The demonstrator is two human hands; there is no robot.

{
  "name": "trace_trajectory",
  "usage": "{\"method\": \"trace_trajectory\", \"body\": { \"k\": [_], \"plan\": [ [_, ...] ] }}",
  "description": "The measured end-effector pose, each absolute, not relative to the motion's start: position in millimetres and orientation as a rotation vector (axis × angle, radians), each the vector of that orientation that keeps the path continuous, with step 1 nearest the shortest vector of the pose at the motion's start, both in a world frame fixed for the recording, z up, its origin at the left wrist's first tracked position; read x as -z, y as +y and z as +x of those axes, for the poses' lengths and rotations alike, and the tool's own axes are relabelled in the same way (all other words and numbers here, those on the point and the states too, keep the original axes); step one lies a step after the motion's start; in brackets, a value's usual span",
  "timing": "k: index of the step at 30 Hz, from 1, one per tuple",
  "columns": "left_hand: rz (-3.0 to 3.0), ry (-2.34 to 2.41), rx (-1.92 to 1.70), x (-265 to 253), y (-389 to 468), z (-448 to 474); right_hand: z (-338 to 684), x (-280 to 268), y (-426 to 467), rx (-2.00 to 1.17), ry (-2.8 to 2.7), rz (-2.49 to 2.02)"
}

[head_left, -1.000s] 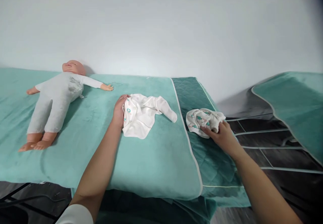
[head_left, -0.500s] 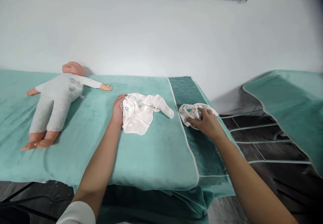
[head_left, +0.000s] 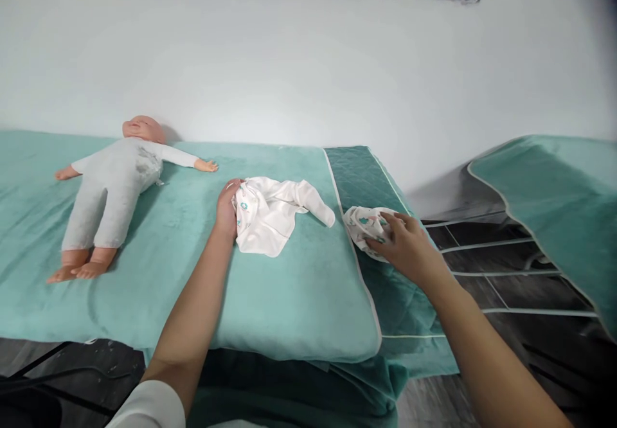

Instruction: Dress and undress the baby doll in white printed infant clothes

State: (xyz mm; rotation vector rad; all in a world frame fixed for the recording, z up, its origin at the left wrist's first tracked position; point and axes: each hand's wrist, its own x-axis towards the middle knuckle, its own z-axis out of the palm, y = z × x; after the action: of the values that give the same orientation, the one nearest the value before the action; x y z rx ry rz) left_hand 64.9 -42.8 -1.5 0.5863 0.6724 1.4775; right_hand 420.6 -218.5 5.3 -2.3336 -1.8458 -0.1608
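On the left, my left hand (head_left: 227,209) is closed on the left edge of a small white baby shirt (head_left: 270,219) with a green print, which lies spread on the bed with one sleeve pointing right. To the right, my right hand (head_left: 400,241) has its thumb and fingers curled over a bunched white printed baby garment (head_left: 360,223). The garment's right part is hidden under the hand. A baby doll (head_left: 113,171) in a pale bodysuit lies on its back at the left, apart from both hands.
A light green cover (head_left: 289,312) lies over the bed, with a darker quilted strip (head_left: 354,171) at its right end. Beyond that stand bare metal slats (head_left: 501,274) and another green cover (head_left: 578,203). A white wall (head_left: 270,62) runs behind.
My right hand has shifted slightly right and nearer to me, and the bunched garment has moved nearer too. My left hand keeps its place on the shirt.
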Motion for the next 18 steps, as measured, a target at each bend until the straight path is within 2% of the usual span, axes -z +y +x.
{"method": "trace_trajectory", "body": {
  "k": [6,13,18],
  "plan": [
    [0.762,0.725,-1.341,-24,-53,45,366,-55,-209,0.120,-1.979,-2.116],
    [1.483,0.658,-0.871,-115,-100,18,280,-114,-148,-0.517,-2.106,-1.089],
    [1.835,0.657,-0.743,-169,-127,11,238,-159,-128,-0.824,-2.209,-0.914]
  ]
}}
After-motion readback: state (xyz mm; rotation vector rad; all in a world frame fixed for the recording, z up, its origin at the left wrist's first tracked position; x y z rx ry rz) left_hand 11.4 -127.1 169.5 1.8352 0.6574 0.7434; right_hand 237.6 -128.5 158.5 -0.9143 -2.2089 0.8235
